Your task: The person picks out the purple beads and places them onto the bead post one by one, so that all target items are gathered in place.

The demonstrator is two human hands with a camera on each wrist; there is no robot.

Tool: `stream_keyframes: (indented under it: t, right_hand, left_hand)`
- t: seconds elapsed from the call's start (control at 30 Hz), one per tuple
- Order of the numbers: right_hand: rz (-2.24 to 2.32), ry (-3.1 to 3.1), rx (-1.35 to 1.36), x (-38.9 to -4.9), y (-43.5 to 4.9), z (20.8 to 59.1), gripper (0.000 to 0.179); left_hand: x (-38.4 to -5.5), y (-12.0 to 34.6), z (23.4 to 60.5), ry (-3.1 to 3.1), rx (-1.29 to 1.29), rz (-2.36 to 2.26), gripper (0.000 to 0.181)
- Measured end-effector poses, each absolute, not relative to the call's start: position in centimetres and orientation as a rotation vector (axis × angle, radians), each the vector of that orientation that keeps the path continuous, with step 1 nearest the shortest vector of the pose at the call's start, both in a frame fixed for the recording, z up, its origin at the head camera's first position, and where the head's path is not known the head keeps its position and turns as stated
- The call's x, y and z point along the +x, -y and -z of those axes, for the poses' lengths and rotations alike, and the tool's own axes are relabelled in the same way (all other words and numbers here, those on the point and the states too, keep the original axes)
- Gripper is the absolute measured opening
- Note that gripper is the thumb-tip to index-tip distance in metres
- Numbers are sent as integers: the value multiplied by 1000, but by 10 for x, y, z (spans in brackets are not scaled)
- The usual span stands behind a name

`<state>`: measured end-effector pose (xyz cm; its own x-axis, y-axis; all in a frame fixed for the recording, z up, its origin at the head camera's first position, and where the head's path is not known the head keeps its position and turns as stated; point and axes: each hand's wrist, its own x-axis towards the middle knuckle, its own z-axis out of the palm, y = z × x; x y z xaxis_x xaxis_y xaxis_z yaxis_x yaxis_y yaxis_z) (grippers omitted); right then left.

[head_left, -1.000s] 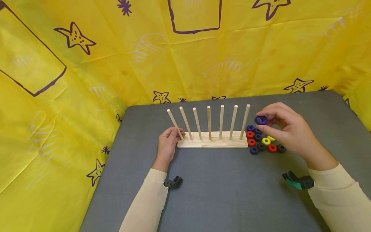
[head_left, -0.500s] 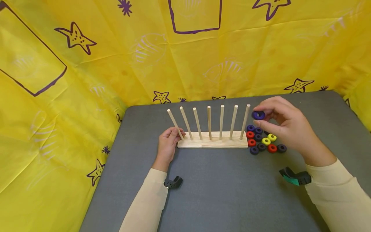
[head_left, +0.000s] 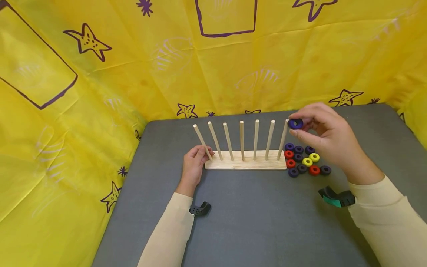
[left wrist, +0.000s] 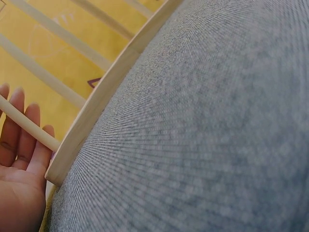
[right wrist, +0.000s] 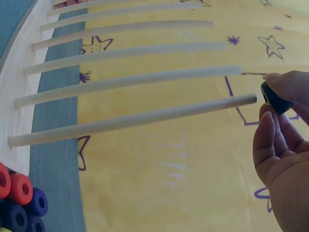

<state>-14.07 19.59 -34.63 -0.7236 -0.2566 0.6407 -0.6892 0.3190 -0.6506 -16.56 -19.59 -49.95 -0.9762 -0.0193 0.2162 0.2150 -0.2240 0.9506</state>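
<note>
A wooden peg rack [head_left: 247, 164] stands on the grey table, a row of several upright pegs along its base. My left hand [head_left: 194, 163] holds the rack at its left end, fingers around the leftmost peg [left wrist: 30, 124]; the thumb is not visible in the left wrist view. Between thumb and fingertips, my right hand [head_left: 328, 139] pinches a dark purple ring [head_left: 295, 124]. That ring is beside the top of the rightmost peg [right wrist: 145, 121], a small gap apart in the right wrist view. No rings are on the pegs.
Right of the base lies a cluster of loose rings: red [head_left: 314, 170], yellow [head_left: 307, 161], purple [head_left: 289, 147] and black [head_left: 325, 170]. A yellow patterned cloth [head_left: 220, 74] hangs behind the grey table [head_left: 247, 222].
My right hand has lifted the purple ring up and to the left, from above the loose rings to the rightmost peg's tip. My left hand stays at the rack.
</note>
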Motion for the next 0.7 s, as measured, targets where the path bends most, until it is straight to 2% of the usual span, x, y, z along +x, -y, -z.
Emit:
stream_keyframes:
  t: [0.7]
  right_hand:
    - [-1418, 2238, 766, -151, -188, 341, 46]
  left_hand:
    - [-167, 194, 498, 1837, -240, 2344, 40]
